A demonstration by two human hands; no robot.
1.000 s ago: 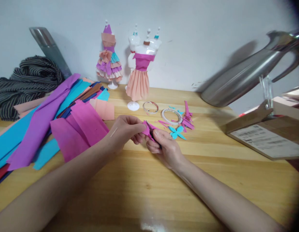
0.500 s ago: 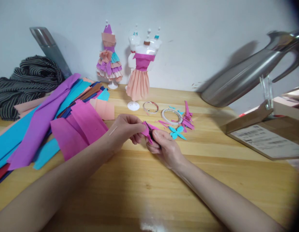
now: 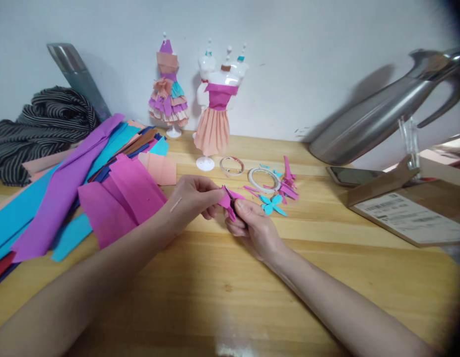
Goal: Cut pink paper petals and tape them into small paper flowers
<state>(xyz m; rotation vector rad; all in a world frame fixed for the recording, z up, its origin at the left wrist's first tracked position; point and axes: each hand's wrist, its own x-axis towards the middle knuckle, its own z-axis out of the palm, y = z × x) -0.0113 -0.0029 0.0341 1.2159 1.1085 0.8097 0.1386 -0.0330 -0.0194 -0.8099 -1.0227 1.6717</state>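
Observation:
Between thumb and fingers, my left hand (image 3: pixel 196 196) pinches a small piece of magenta crepe paper (image 3: pixel 225 201). My right hand (image 3: pixel 257 225) is closed round small dark scissors (image 3: pixel 231 197), whose blades lie against that piece. Most of the handles are hidden by the fingers. Just beyond my right hand rests a turquoise paper flower (image 3: pixel 270 203). Magenta paper scraps (image 3: pixel 288 186) are scattered behind it, beside a roll of white tape (image 3: pixel 252 181). Folded magenta crepe paper (image 3: pixel 136 193) lies left of my left hand.
Small mannequins stand at the wall, one in a peach-skirted dress (image 3: pixel 213 126), another in a ruffled dress (image 3: pixel 168 96). Crepe strips (image 3: pixel 62 183) and a striped cloth (image 3: pixel 47 124) fill the left. A steel jug (image 3: pixel 367 114), cardboard box (image 3: pixel 408 213) and phone (image 3: pixel 352 176) are right.
A phone now lies on the table beside the cardboard box, where none showed before. My hands, the scissors and the magenta piece have barely moved.

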